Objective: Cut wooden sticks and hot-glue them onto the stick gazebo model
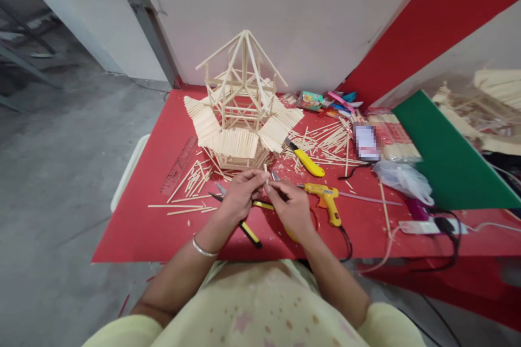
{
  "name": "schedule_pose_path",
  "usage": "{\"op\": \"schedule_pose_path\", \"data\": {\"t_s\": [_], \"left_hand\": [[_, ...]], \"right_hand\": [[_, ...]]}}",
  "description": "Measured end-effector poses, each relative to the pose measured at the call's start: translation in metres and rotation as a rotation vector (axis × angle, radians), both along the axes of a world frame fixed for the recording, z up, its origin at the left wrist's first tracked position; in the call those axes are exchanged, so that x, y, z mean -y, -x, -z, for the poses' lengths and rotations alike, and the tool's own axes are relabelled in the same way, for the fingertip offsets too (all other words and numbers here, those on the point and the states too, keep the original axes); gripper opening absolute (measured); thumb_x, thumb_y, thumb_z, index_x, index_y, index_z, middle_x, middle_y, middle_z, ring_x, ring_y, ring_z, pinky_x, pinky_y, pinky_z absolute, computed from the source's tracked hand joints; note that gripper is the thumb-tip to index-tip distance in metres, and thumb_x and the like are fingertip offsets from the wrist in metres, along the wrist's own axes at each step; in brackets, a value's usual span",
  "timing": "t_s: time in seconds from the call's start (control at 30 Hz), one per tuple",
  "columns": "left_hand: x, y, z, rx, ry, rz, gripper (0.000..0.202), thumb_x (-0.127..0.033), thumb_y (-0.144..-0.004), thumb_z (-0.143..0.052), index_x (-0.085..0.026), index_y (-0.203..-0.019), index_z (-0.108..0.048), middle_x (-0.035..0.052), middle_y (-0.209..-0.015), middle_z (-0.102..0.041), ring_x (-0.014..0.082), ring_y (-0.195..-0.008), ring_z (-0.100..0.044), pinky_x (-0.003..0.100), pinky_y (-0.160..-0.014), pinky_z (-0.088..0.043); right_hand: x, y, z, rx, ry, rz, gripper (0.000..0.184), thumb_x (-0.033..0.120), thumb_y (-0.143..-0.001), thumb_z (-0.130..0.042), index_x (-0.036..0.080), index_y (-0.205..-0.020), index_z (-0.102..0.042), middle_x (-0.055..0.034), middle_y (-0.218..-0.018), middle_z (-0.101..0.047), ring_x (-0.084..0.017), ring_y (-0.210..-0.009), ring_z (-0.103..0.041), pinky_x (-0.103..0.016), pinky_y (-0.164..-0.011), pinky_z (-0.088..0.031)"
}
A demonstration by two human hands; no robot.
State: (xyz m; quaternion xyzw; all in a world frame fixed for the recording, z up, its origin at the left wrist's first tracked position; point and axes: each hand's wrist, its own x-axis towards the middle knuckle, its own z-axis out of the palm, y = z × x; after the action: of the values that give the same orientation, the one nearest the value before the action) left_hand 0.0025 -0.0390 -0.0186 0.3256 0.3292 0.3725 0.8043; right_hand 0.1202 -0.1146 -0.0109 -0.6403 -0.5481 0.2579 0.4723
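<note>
Two hands pinch a short wooden stick [266, 168] near the centre of the frame, over a red tabletop [138, 233].
The left hand [243, 192] and right hand [293, 209] are curled, fingertips meeting around the stick, just in front of a many-sided wooden stick model [234, 143] at upper centre. Loose sticks [197, 179] and shavings litter the red surface; a clear ruler [179, 165] lies left of centre, a yellow glue gun [328, 200] right of centre, and a white power strip [419, 227] at lower right. A pale wall [260, 5] backs the table, with a grey post [148, 38] at upper left, a leaning red panel [427, 38] at upper right and a green board [439, 157] below it. Grey floor [93, 146] fills the left.
</note>
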Motion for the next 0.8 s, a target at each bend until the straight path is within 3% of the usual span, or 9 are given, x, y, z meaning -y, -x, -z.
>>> {"op": "schedule_pose_path", "data": {"t_s": [0.17,0.23,0.4,0.57,0.67,0.8], "left_hand": [[0.005,-0.001,0.000,-0.010,-0.065,-0.004,0.028,-0.036,-0.071,-0.078,-0.016,-0.083,-0.061,-0.0020,-0.065,-0.061,0.0030,-0.043,-0.043,0.015,-0.038,-0.027],[0.007,0.000,0.004,-0.033,-0.067,-0.016,0.031,-0.036,-0.071,-0.078,-0.017,-0.088,-0.061,-0.0004,-0.071,-0.064,0.0036,-0.044,-0.047,0.015,-0.038,-0.029],[0.016,-0.002,0.018,-0.096,-0.069,0.032,0.032,-0.036,-0.072,-0.077,-0.016,-0.091,-0.060,0.0000,-0.072,-0.064,0.0039,-0.045,-0.047,0.015,-0.038,-0.031],[0.030,-0.009,0.020,-0.153,-0.121,0.063,0.028,-0.038,-0.076,-0.073,-0.016,-0.087,-0.060,0.0002,-0.072,-0.063,0.0030,-0.044,-0.044,0.015,-0.039,-0.030],[0.037,-0.011,0.017,-0.187,-0.124,0.044,0.028,-0.037,-0.075,-0.074,-0.016,-0.089,-0.062,0.0002,-0.071,-0.063,0.0034,-0.044,-0.044,0.015,-0.040,-0.031],[0.044,-0.008,0.017,-0.243,-0.147,-0.013,0.032,-0.035,-0.074,-0.074,-0.016,-0.097,-0.064,-0.0003,-0.070,-0.062,0.0041,-0.044,-0.043,0.016,-0.041,-0.033]], "right_hand": [[0.031,-0.038,0.008,0.343,0.146,0.004,0.027,0.038,-0.093,-0.049,0.024,-0.095,-0.072,-0.0043,-0.086,-0.070,-0.019,-0.080,-0.063,-0.030,-0.076,-0.049],[0.047,-0.049,0.010,0.541,0.236,0.034,0.027,0.036,-0.090,-0.052,0.025,-0.107,-0.069,-0.0073,-0.096,-0.069,-0.022,-0.088,-0.063,-0.032,-0.079,-0.049],[0.075,-0.048,0.013,0.931,0.457,0.055,0.051,0.027,-0.084,-0.054,0.018,-0.134,-0.053,-0.0151,-0.108,-0.063,-0.029,-0.098,-0.060,-0.035,-0.077,-0.049],[0.077,-0.049,0.025,0.970,0.543,0.048,0.067,0.023,-0.077,-0.057,0.014,-0.143,-0.042,-0.0169,-0.103,-0.064,-0.028,-0.089,-0.062,-0.032,-0.066,-0.047],[0.084,-0.061,0.030,0.873,0.528,0.078,0.070,0.031,-0.080,-0.057,0.016,-0.146,-0.037,-0.0131,-0.094,-0.068,-0.027,-0.085,-0.065,-0.033,-0.067,-0.047],[0.098,-0.070,0.026,0.690,0.436,0.071,0.067,0.045,-0.084,-0.054,0.022,-0.145,-0.038,-0.0093,-0.097,-0.070,-0.025,-0.086,-0.067,-0.031,-0.068,-0.048]]}}
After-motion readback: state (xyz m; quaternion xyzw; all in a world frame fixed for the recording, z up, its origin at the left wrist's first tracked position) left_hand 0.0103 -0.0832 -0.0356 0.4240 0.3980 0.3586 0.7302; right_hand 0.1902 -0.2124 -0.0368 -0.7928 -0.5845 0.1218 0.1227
